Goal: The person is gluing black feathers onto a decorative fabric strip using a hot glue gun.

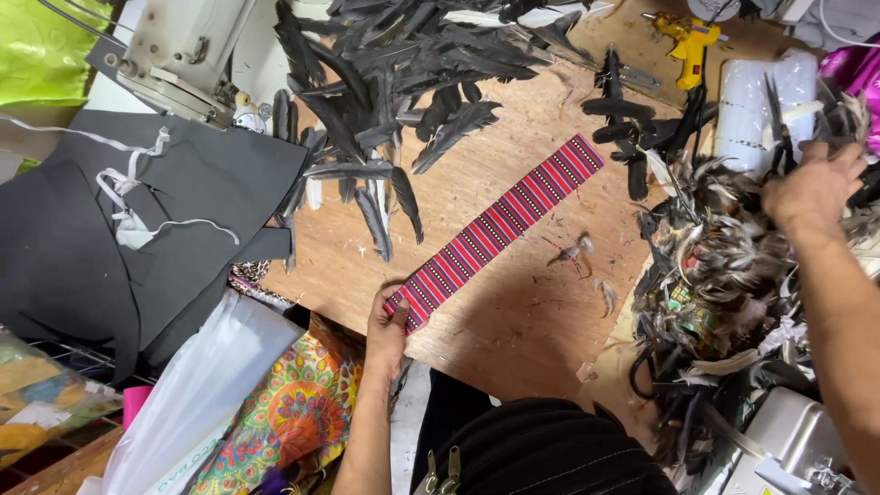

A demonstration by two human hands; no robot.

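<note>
Landmark: the striped band (500, 229), a long red strip with dark cross-stripes, lying flat and diagonal on the wooden counter (513, 321).

Nearest the viewer, a black bag (541, 454) sits below the counter edge. Left of it lie a patterned orange cloth (293, 403) and a white plastic bag (197, 394).

The left hand (387, 325) rests at the band's near end. Its fingers (396, 305) are closed on that end, pinching it against the counter edge.

Left of the band, a dark grey fabric (82, 238) is spread out with a white cord (128, 197) on top. Just right of the band's middle lie a few loose small feathers (576, 249).

Right of the band, a heap of mixed brown and white feathers (724, 275) covers the counter edge. The right hand (814, 188) is sunk into the top of this heap; whether its fingers are open or closed cannot be determined, as feathers hide them.

Beyond the band, black feathers (403, 82) are piled across the far counter. A sewing machine (183, 50) stands left of that pile. A yellow glue gun (687, 44) lies beyond the band's far end, with a white roll (747, 115) near it.
</note>
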